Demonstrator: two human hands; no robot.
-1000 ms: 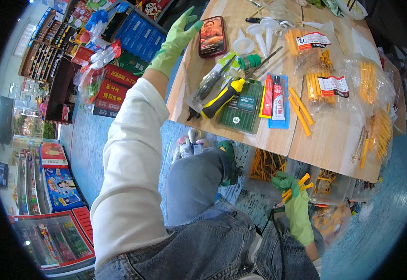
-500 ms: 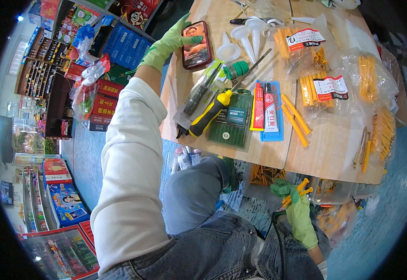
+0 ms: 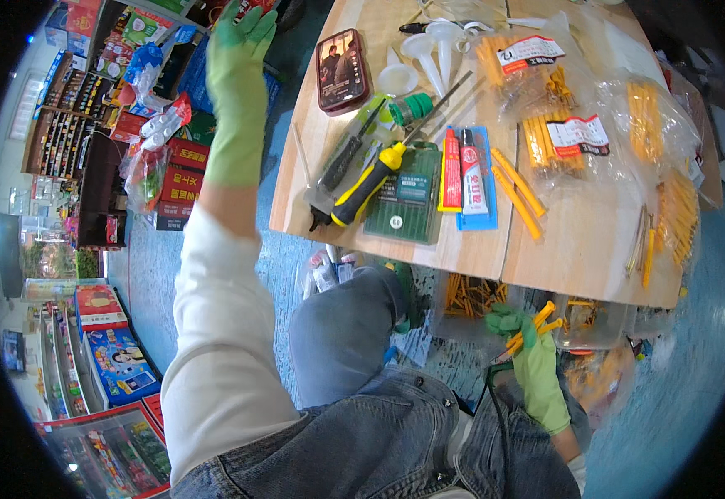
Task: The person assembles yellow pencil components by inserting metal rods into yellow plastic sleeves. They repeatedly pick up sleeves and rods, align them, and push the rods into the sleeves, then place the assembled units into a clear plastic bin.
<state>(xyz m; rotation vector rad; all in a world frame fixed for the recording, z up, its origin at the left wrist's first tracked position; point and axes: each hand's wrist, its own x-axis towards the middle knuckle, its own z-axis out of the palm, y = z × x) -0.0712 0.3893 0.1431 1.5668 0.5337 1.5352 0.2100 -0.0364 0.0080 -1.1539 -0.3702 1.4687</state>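
My left hand [image 3: 241, 96], in a light green glove, is raised off the table's left side with its fingers stretched out and nothing in it. Nearest to it lies a phone [image 3: 342, 71] in a dark red case, its screen lit. Down by my lap, my right hand [image 3: 535, 358], gloved the same, is closed around a few yellow plastic wall plugs [image 3: 541, 320]; their heads stick out past the fingers. Two similar plugs lie loose on the table beside a red and yellow tube [image 3: 450, 173] and a white tube [image 3: 473, 179] on blue card.
On the wooden table [image 3: 462, 254] are a yellow-black screwdriver [image 3: 371, 183], a green case [image 3: 408, 195], white funnels [image 3: 397, 79] and bagged wall plugs [image 3: 545, 141]. Below its edge stand plastic boxes of plugs [image 3: 471, 297]. Stacked cartons [image 3: 181, 179] are at the left.
My left hand has lifted off the phone and moved left, away from the table. The phone's screen picture has changed. My right hand still holds the wall plugs, almost unmoved.
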